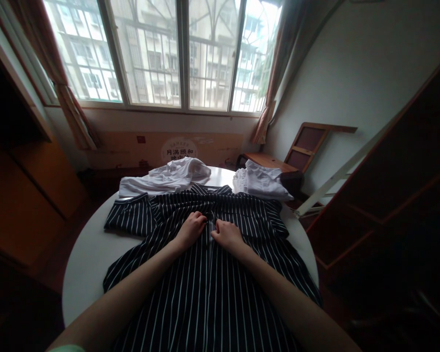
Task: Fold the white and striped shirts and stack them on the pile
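A black shirt with white stripes (238, 283) lies spread face up over the round table, its collar at the far side and its hem toward me. Its short sleeves stretch out left and right. At the upper middle of the front opening, my left hand (192, 229) pinches the fabric on the left edge. My right hand (228, 236) is closed on the opposite edge, a small gap away. The fingertips of both hands curl into the cloth and are partly hidden.
A loose white garment (168, 175) lies at the table's far left, and a folded white pile (260, 180) at the far right. The white table (84, 266) has a curved edge. Beyond it stand a wooden chair (275, 162) and a long cardboard box (124, 146) below the window.
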Tool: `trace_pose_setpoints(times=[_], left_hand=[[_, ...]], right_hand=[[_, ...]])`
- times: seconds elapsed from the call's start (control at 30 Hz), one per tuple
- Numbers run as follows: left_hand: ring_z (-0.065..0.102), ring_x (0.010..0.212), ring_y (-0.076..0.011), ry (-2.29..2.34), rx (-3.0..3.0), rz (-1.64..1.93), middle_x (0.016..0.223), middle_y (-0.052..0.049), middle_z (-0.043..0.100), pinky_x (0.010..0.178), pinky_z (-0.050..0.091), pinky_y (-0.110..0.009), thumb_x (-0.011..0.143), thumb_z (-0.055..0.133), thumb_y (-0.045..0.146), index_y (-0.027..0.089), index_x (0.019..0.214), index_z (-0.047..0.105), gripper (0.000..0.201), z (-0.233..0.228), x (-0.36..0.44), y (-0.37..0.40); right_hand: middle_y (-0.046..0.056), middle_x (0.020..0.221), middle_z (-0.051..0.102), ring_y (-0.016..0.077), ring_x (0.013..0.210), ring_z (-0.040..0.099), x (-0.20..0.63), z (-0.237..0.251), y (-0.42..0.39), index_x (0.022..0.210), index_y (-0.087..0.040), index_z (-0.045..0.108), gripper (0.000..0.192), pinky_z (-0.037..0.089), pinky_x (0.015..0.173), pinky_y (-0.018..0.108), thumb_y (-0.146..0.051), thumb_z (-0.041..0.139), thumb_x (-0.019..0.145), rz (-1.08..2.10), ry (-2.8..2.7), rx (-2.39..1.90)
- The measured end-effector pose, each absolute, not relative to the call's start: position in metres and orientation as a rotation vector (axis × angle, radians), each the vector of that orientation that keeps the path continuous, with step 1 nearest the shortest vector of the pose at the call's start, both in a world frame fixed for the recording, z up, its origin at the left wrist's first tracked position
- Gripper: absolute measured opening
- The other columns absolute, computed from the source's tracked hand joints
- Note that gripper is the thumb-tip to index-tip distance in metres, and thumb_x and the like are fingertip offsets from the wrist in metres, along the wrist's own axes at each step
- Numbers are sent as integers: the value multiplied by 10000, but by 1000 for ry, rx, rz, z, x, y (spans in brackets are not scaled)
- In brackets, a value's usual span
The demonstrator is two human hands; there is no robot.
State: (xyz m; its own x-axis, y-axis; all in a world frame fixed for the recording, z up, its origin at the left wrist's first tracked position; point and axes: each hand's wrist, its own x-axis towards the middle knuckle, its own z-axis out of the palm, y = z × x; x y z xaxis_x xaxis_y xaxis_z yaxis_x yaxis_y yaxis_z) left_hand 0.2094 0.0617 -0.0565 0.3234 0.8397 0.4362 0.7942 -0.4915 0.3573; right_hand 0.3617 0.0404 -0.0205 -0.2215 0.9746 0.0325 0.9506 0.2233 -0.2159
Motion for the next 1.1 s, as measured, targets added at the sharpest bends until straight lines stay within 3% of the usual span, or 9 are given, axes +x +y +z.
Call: trace_pose_setpoints(times=[1.1], left_hand=[[493, 899, -167, 1552, 2506, 854, 931, -49, 544, 844, 434, -325, 802, 445, 101, 171, 910, 592, 195, -58, 208, 62]], right_hand=[[52, 810, 650, 201, 747, 601, 363, -22, 41, 802, -187, 564, 150, 346, 588, 262, -271, 448, 757, 176, -2354, -1824]])
